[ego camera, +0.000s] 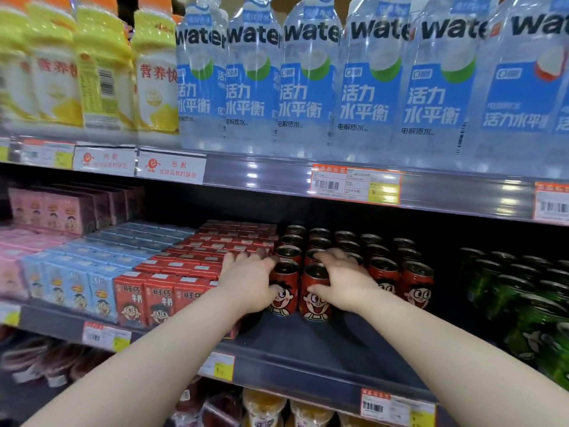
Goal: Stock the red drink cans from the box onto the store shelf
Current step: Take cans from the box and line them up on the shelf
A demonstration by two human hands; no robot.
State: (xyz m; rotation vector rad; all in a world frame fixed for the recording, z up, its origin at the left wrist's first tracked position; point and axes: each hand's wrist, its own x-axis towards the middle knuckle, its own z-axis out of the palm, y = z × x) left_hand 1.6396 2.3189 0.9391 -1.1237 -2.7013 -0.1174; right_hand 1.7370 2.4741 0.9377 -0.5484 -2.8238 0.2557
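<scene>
Currently left hand [246, 283] presses one red cartoon-printed metal can [284, 291], right hand [343, 282] grips its neighbour [314, 300]; shoving hard could topple rear cans [345, 237].

The left hand [246, 282] covers the left side of the front left red can [284, 291], so its grasp there cannot be told; the right hand [341, 282], gripping the neighbouring red can [314, 303], hides that can's right side; the water bottles [311, 72] lose their caps at the top edge; the yellow bottles [52, 72] at the upper shelf's left end are blurred; the green cans [538, 318] at the right end are smeared and cut off; the price tag [354, 186] print is too small to read.
</scene>
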